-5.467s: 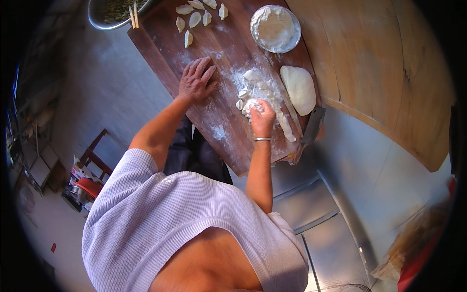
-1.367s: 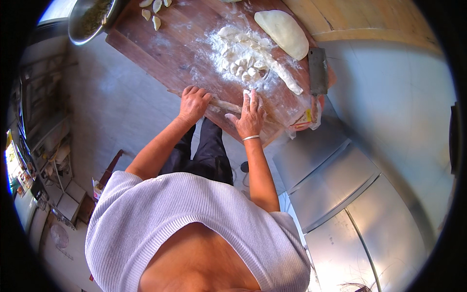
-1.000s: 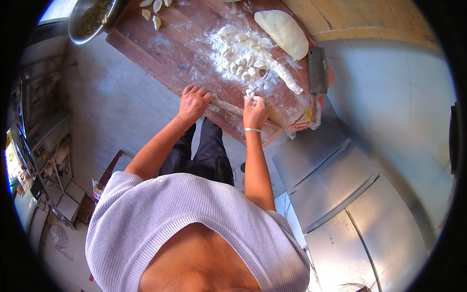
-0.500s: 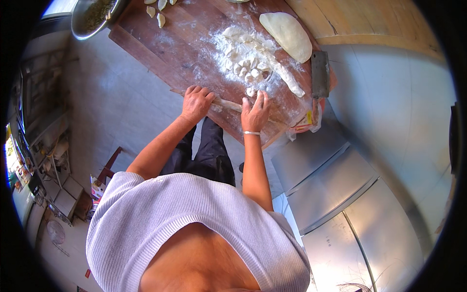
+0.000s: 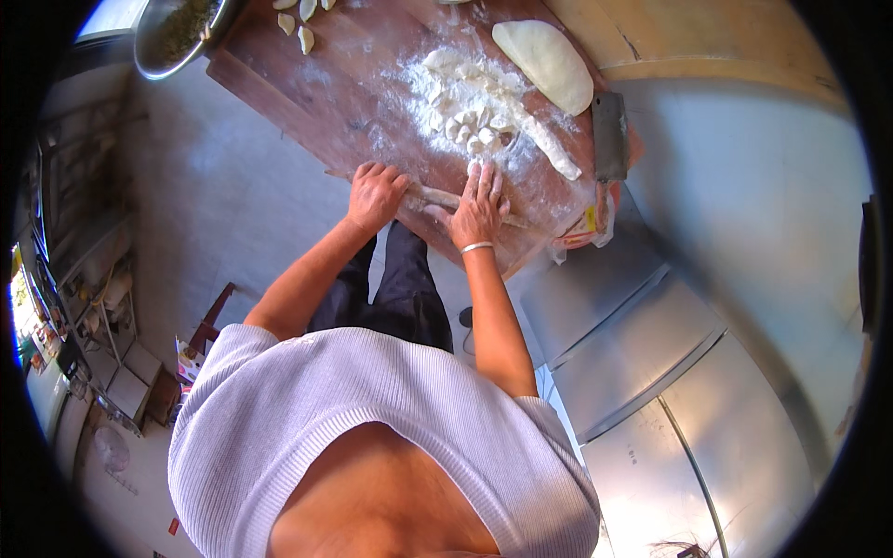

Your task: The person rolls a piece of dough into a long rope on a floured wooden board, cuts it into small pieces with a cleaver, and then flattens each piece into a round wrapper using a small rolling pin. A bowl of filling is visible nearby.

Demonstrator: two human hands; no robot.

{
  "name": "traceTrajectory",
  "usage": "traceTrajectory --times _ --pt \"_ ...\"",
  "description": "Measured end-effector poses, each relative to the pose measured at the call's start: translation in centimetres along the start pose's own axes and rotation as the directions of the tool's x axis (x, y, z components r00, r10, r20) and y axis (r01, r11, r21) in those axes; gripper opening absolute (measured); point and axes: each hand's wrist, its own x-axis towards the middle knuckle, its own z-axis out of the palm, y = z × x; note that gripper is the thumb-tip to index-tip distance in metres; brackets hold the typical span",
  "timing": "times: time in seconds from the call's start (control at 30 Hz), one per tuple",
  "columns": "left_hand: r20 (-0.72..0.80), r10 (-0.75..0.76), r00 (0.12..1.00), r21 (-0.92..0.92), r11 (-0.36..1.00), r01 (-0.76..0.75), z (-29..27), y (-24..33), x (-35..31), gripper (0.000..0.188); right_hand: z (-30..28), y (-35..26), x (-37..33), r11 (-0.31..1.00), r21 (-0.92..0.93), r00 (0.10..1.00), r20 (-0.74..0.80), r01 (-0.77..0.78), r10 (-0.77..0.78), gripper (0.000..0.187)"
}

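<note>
My left hand [image 5: 377,197] is closed around the left part of a wooden rolling pin [image 5: 433,196], which lies along the near edge of a floured wooden board [image 5: 307,102]. My right hand [image 5: 476,212] rests across the pin's right part with its fingers stretched forward. Its fingertips reach a small white dough piece, partly hidden under them. Just beyond lie several small dough pieces [image 5: 474,135] in a patch of loose flour [image 5: 437,88]. A floury dough rope [image 5: 553,149] slants to their right. What is under my right palm is hidden.
A large folded slab of dough [image 5: 544,65] lies at the far right, beside a cleaver [image 5: 609,138]. Several filled dumplings [image 5: 305,39] sit far left, near a metal bowl of filling [image 5: 181,37]. A plastic bag [image 5: 584,231] is by the right corner; a steel refrigerator [image 5: 642,363] stands right.
My right hand has shifted left along the rolling pin, and its fingers now cover the small dough piece that lay just ahead of them. My left hand stays in place on the pin.
</note>
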Motion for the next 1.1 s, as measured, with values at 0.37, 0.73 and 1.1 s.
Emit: traceTrajectory --times 0.37,0.73,1.1 --pt "-0.113 0.047 0.992 0.08 0.996 -0.038 -1.8 -1.9 0.5 0.025 2.6 6.9 -4.0 0.994 -0.063 0.945 -0.321 -0.09 0.066 0.103" --pt "-0.055 -0.099 0.994 0.14 0.985 0.106 0.4 -2.0 4.4 0.097 2.6 8.3 -0.4 0.998 -0.054 0.915 -0.404 -0.022 -0.002 0.105" --pt "0.028 -0.117 0.993 0.184 0.977 0.11 -0.4 -1.0 3.4 0.099 2.7 8.5 -2.7 0.994 -0.11 0.918 -0.394 0.001 -0.045 0.101"
